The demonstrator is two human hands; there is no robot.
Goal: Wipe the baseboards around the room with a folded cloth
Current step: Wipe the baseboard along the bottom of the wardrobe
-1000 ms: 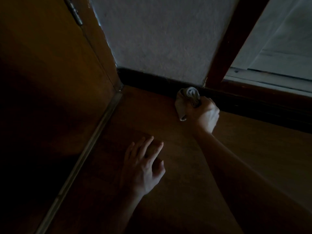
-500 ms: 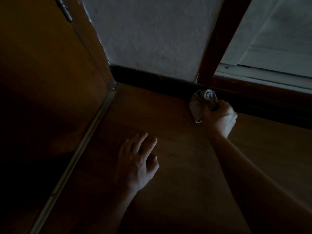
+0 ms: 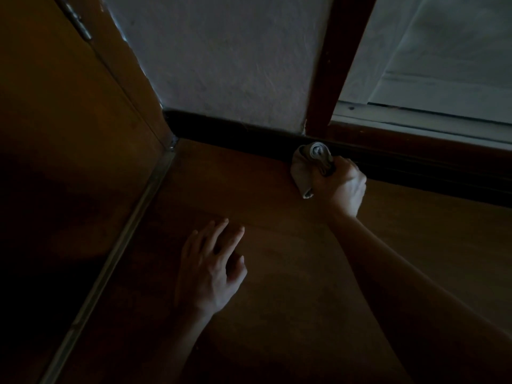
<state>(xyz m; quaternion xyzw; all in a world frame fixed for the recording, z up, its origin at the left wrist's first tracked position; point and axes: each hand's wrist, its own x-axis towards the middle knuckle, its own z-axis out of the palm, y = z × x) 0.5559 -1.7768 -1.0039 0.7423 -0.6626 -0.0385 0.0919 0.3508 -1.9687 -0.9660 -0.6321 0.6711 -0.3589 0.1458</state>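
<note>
From the head camera, in dim light, the right hand (image 3: 343,187) reaches forward with its grip curled tight around a bunched, pale cloth (image 3: 307,167). The cloth's rolled end is pressed against the dark baseboard (image 3: 235,131), right below the foot of a dark wooden upright (image 3: 335,65), and a loose corner of it hangs down to the wooden floor (image 3: 277,314). The baseboard runs along the bottom of a rough white wall (image 3: 221,65) and carries on to the right under a low frame rail (image 3: 415,139), with a pale pane (image 3: 443,51) above the rail.

The left hand (image 3: 210,270) lies palm down on the floor, nearer the camera and well apart from the cloth; its grip is wide, fingers spread and holding nothing.

At the left stands a brown door (image 3: 55,106) with a hinge (image 3: 80,23) near the top edge, meeting the baseboard at the corner. A metal strip (image 3: 124,236) runs along the floor at the door's foot.
</note>
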